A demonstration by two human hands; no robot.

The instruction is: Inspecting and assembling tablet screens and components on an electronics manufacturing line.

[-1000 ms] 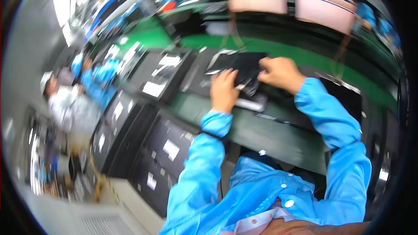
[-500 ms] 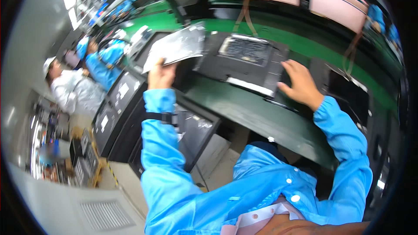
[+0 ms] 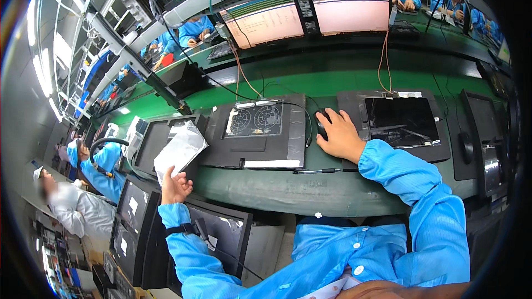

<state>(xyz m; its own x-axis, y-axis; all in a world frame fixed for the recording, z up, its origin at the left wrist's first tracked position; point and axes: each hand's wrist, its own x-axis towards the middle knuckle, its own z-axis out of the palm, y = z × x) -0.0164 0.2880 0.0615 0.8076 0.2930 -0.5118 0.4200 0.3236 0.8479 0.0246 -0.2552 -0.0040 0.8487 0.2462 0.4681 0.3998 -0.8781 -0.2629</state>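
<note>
The left hand grips a silvery flat packet slanting toward the far edge of the counter; the right hand, fingers relaxed, rests on a black mouse.

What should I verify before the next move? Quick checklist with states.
1. White packet in the left hand: ok.
2. Right hand at the black mouse: ok; full grip: cannot tell.
3. Circle-patterned panel on the centre black board: ok; seated flush: cannot tell.
4. Bench front free of loose items: not ok, a pen lies there.
5. Black wristband on left wrist: ok.
</note>
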